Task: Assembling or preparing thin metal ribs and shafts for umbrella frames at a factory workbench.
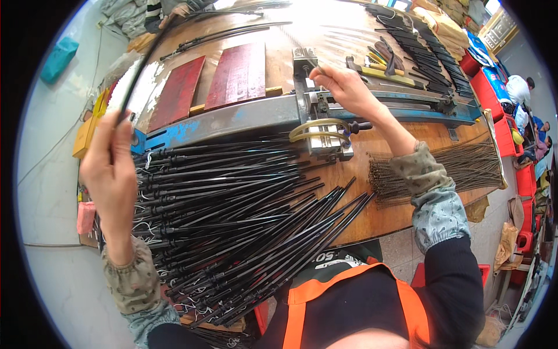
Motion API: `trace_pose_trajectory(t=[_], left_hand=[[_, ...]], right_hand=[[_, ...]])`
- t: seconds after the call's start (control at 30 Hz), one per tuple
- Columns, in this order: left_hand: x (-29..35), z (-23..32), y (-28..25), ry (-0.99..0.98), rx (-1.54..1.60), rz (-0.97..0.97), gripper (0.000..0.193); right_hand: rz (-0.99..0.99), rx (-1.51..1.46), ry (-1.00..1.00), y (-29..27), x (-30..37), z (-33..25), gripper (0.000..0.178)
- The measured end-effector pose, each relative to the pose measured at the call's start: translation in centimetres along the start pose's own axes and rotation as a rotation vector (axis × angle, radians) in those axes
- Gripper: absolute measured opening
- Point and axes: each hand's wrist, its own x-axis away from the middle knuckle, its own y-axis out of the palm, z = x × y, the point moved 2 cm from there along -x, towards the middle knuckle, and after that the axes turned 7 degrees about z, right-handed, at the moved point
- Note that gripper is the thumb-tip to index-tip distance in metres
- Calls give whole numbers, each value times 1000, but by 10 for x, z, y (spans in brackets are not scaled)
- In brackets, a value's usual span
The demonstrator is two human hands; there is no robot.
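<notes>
Raised at the left, my left hand (113, 157) is closed around a long black rod (141, 72) that slants up toward the far side; hand and rod are blurred. My right hand (346, 87) pinches a thin, blurred spring-like strand (295, 39) just beyond a metal clamping fixture (317, 107). A curved yellowish tube (319, 127) and a black-handled lever (361, 126) sit on the fixture's near side. Many black rods (232, 198) with white cords lie fanned out between my arms. To the right lies a bundle of long thin brown springs (436, 168).
A blue metal rail (226, 123) crosses the wooden table (354, 224). Behind it lie two red boards (237, 74), hand tools (383, 64) and more black rods (412, 43). Another person's hand (179, 10) shows at the far left. Red bins (508, 135) line the right.
</notes>
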Motion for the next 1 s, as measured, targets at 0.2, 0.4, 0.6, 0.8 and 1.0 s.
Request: trace_pose_trajectory(t=[0.2,0.4,0.6,0.8,1.0], left_hand=[[-2,-2,11,-13,10,-76,19],[18,-13,43,-10,100,-150,21],[18,-23,51,-4,54,-179,23],[17,-46,78,118,-8,-240,24],[25,-17,158,338,-40,-436,13]], right_hand=[[-27,-234,121,9,-9,-5,24],[40,111,-224,33,-18,12,21],[-190,186,-178,46,-28,-2,24],[192,590,-421,-5,9,54,7],[237,909,-190,-144,96,130,5]])
